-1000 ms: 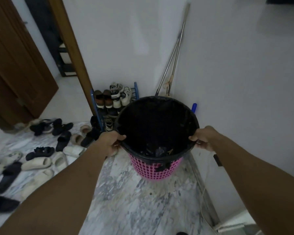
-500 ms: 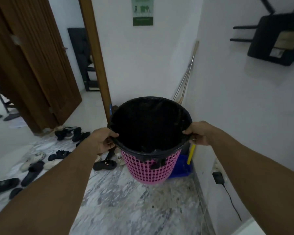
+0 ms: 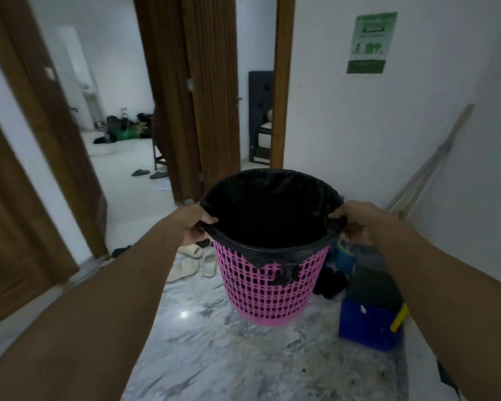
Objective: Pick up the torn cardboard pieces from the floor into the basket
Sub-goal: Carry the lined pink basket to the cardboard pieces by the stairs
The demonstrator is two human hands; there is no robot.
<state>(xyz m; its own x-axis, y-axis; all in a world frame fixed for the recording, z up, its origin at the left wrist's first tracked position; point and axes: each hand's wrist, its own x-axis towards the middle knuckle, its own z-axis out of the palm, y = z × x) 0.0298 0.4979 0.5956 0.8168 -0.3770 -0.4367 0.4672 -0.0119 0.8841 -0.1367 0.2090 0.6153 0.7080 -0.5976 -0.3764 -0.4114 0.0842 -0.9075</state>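
- Left of the basket, an open wooden door [image 3: 41, 169] gives onto a pale room, and light slippers [image 3: 191, 261] lie on the marble floor [image 3: 214, 357] just beside the basket's lower left side.
- The left hand [image 3: 195, 227] grips the basket's left rim, fingers curled under the edge and thumb over the black liner.
- The pink plastic basket [image 3: 268, 290] hangs in the air between both hands, clear of the floor and tilted slightly toward the camera. A black bin liner [image 3: 272, 215] is folded over its rim. The inside is too dark to show any contents.
- Handling, as a judgement: the lattice basket looks light and fairly stiff. The liner is thin and slippery, so taking hold at the rim with the fingers hooked under the plastic edge seems safer than pinching the film alone.
- The right hand [image 3: 356, 224] grips the opposite rim the same way, bunching the liner under the thumb.
- No torn cardboard pieces are visible anywhere on the floor in this view, so their place relative to either hand cannot be told.
- Right of the basket, a blue dustpan [image 3: 368, 328] lies near its base, and broom handles [image 3: 428, 166] lean against the wall.
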